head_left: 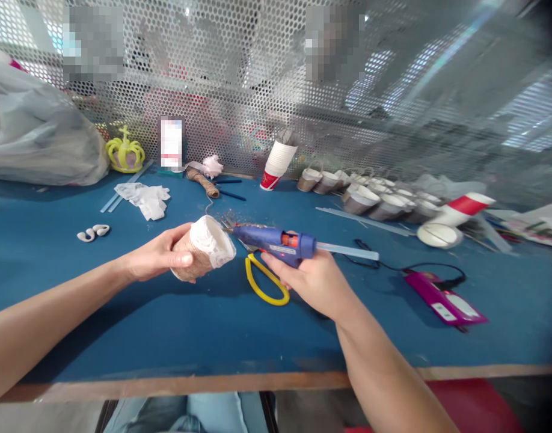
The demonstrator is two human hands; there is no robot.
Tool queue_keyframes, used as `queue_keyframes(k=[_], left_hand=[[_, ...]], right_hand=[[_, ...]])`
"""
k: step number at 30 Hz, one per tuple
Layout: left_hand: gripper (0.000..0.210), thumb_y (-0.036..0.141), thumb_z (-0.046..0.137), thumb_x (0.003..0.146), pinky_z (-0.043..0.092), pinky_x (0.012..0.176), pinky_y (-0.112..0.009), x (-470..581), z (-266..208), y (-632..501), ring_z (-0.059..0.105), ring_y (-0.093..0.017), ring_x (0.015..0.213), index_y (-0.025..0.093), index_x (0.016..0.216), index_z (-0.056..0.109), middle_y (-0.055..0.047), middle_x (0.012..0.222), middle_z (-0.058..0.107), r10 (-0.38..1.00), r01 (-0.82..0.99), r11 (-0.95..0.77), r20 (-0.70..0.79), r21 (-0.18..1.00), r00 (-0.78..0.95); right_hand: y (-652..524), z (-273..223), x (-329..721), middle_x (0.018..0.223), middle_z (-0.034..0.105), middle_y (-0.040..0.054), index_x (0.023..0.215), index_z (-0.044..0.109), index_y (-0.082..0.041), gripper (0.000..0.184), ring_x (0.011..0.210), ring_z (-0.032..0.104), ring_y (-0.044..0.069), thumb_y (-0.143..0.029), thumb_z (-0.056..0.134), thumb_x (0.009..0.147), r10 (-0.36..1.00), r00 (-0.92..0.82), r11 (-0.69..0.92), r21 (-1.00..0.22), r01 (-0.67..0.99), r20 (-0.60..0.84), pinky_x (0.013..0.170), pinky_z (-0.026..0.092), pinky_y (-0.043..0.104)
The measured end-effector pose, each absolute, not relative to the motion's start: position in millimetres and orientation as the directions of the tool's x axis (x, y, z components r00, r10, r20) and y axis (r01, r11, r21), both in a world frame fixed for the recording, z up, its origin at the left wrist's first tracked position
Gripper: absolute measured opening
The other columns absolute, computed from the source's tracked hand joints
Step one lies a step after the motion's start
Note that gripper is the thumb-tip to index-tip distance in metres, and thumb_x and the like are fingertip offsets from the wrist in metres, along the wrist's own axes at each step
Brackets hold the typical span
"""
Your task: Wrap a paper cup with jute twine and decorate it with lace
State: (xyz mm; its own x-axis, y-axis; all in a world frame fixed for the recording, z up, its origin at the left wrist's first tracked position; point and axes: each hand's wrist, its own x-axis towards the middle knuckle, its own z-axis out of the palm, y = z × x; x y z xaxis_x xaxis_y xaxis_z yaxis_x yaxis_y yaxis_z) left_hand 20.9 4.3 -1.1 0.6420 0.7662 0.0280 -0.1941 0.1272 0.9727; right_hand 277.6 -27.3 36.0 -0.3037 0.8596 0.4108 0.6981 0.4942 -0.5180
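Note:
My left hand (161, 255) is wrapped round a paper cup (202, 248) that lies tilted, its mouth towards the right. Brown twine covers the lower part of the cup, and crumpled white material sits around the rim. In my right hand (314, 273) is a blue glue gun (276, 240), its nozzle pointing left, close to the cup's rim but apart from it. A clear glue stick (348, 249) sticks out of the gun's back. Yellow-handled scissors (267, 282) lie beneath the gun, their blades partly hidden.
Behind my hands are a twine bundle (202, 182), white ribbon pieces (145, 197) and a leaning cup stack (280, 157). Several small twine-wrapped cups (361, 198) stand at right. A purple power strip (445, 299) with a black cable lies near right. A perforated metal screen (240, 78) closes the back.

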Motion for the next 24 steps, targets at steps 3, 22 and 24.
queue_keyframes(k=[3, 22, 24], left_hand=[[0.074, 0.047, 0.077, 0.056, 0.054, 0.057, -0.026, 20.1, -1.9, 5.2, 0.063, -0.02, 0.072, 0.013, 0.115, 0.047, -0.01, 0.087, 0.064, 0.778, -0.186, 0.109, 0.032, 0.977, 0.627], [0.071, 0.049, 0.076, 0.057, 0.053, 0.058, -0.026, 16.8, -3.5, 9.6, 0.062, -0.019, 0.071, 0.013, 0.111, 0.047, -0.008, 0.085, 0.064, 0.811, -0.142, 0.016, 0.071, 0.99, 0.581], [0.072, 0.049, 0.076, 0.057, 0.053, 0.057, -0.026, 16.6, -3.6, 10.0, 0.062, -0.018, 0.07, 0.013, 0.112, 0.047, -0.007, 0.084, 0.064, 0.812, -0.136, 0.005, 0.076, 0.991, 0.578]], right_hand=[[-27.2, 35.6, 277.9, 0.066, 0.069, 0.0026, 0.076, 0.064, -0.019, 0.011, 0.068, 0.067, 0.021, -0.027, 0.058, 0.08, 0.861, -0.303, 0.491, -0.511, 0.705, 0.409, 0.06, 0.052, 0.029], [-25.7, 36.3, 279.0, 0.059, 0.064, 0.0007, 0.067, 0.056, -0.02, 0.014, 0.063, 0.064, 0.02, -0.026, 0.059, 0.08, 0.863, -0.314, 0.492, -0.519, 0.699, 0.395, 0.057, 0.049, 0.028], [-25.3, 35.7, 279.7, 0.057, 0.063, 0.0, 0.068, 0.056, -0.02, 0.014, 0.062, 0.063, 0.019, -0.026, 0.059, 0.08, 0.863, -0.315, 0.492, -0.517, 0.701, 0.394, 0.057, 0.049, 0.028]])
